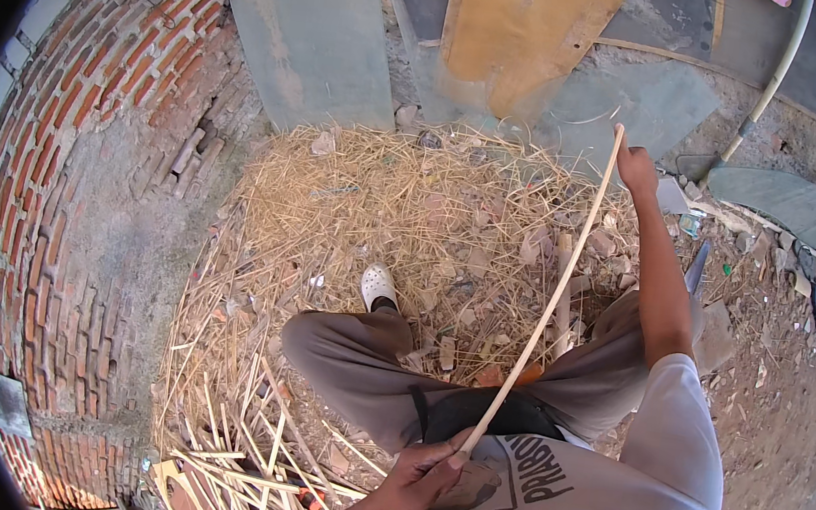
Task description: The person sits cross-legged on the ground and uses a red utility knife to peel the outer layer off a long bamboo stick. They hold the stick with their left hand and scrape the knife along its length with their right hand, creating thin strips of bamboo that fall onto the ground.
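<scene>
A long, thin pale cane strip (542, 316) runs slantwise from my lap up to the far right. My left hand (425, 477) is closed around its lower end, just above my grey shirt. My right hand (636, 167) is stretched out at arm's length and grips the strip near its upper tip. I am sitting with knees bent in grey trousers, and my white shoe (379, 286) rests on a heap of straw-like shavings (403, 209).
Split pale strips (239, 457) lie piled at the lower left. A curved brick wall (65, 176) stands at the left. Grey slabs (317, 38) and a brown board (520, 26) lean at the back, a white pipe (775, 80) at the upper right.
</scene>
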Demonstrator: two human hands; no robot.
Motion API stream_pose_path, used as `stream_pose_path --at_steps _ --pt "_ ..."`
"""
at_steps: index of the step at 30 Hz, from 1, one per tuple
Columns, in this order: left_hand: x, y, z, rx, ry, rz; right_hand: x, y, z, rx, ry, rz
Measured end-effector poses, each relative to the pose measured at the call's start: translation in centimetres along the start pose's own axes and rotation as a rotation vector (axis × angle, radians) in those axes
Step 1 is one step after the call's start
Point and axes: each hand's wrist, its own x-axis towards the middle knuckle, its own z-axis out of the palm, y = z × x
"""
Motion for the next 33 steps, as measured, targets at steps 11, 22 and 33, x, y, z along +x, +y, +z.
stream_pose_path --at_steps 11,22,33 --pt "8.9 -0.1 -5.0 -0.268 -0.11 0.074 -18.4 -14.4 -3.8 0.969 -0.838 -0.007" --pt "-1.1 16.1 -2.3 0.614 0.34 1.952 -12.9 -13.4 -2.4 1.138 -0.828 0.232" --pt "-0.2 23.7 3.5 1.095 -0.236 2.118 -11.0 -4.3 0.2 1.402 -0.626 0.475"
